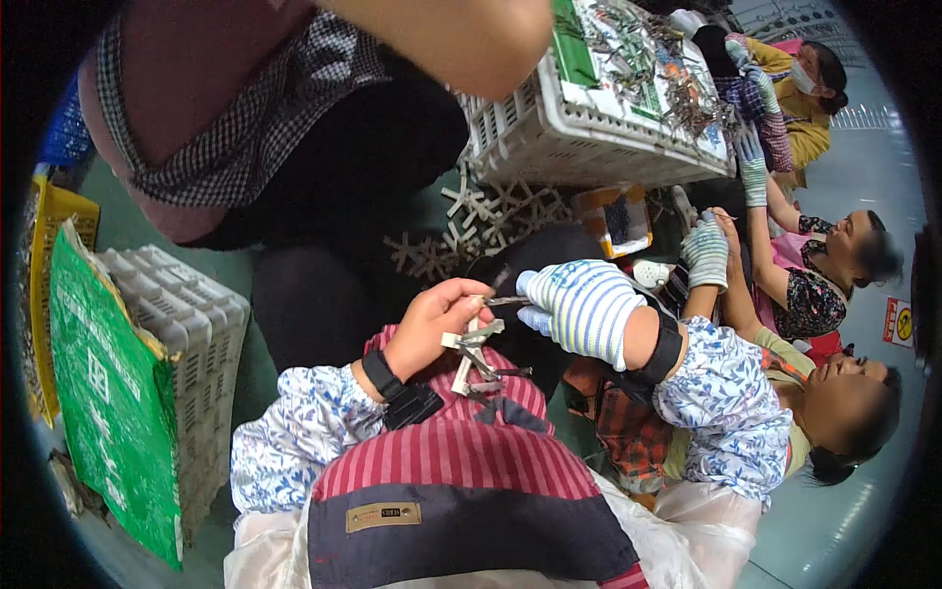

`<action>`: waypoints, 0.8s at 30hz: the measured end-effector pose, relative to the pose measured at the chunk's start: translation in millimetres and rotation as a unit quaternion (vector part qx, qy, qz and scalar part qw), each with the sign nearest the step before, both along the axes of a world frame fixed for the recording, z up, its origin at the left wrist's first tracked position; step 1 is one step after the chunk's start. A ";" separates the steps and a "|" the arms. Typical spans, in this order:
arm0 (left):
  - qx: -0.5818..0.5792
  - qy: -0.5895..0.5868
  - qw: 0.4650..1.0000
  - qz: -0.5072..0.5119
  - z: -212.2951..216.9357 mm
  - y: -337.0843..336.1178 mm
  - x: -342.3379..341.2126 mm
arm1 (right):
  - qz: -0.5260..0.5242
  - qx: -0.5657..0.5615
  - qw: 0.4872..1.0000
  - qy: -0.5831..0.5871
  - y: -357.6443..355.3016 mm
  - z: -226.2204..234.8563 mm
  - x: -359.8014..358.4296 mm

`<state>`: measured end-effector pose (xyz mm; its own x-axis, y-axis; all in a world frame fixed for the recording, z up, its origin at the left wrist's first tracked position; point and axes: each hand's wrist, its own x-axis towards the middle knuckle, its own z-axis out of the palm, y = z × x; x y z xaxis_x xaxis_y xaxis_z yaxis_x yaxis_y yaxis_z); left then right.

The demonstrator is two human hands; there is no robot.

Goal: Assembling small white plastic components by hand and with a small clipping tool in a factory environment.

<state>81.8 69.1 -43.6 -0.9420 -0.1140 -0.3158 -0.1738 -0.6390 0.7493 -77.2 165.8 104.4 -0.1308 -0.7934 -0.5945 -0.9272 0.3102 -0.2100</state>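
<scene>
Head view: looking down over own lap; edges bent, corners lost to black fisheye rim.
Left hand [427, 329]: bare; thumb and index fingers pinched together, no visible gap, on one end of pale branched piece; remaining fingers curled behind, partly hidden.
Pale branched piece [451, 341]: held in front of left hand, above striped apron [432, 456]; arms overlapping with dark metallic bits [478, 360], so exact shape and count hard to make out.
Right hand [594, 304]: in white glove with blue and green stripes; fingers curled, closed at the tips on dark thin strip; exact grip point hidden by glove.
Dark thin strip [506, 300]: bridging both hands; far end by left fingertips, cannot tell whether joined to pale piece.
Pile [471, 231]: similar pale branched pieces on floor beyond hands, tangled, too many overlaps to count; lower edge lost in shadow.
Yellow-edged bin [616, 221]: right of pile; dark contents, unreadable.
Worktop [579, 95]: white board on white slatted crate [599, 142], strewn with small metallic parts, too small to tell apart; top edge cut off.
Left side: green sheet [108, 393] leaning on another white crate [201, 314], hiding much of it.
Co-workers: person opposite in checked apron [265, 157], head out of frame; several more along right edge, one striped glove [705, 255] near own right arm.
</scene>
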 end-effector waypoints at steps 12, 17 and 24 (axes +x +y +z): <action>0.177 -0.033 0.979 0.098 -6.7 -7.2 -9.4 | -0.188 -0.297 0.906 0.236 -10.6 -60.2 -196.4; 0.184 -0.039 0.977 0.097 -6.3 -7.8 -12.3 | -0.033 -0.254 0.927 0.272 -37.8 -80.7 -254.5; 0.174 -0.033 0.978 0.110 -6.8 -13.9 -12.1 | 0.049 -0.078 0.948 0.303 -74.1 -71.9 -258.9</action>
<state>69.7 55.2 -50.4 -0.8828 -0.1869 -0.4309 -0.0436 -0.8809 0.4714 -336.1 91.8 32.5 -0.3321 -0.8916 -0.3077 -0.9148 0.2250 0.3353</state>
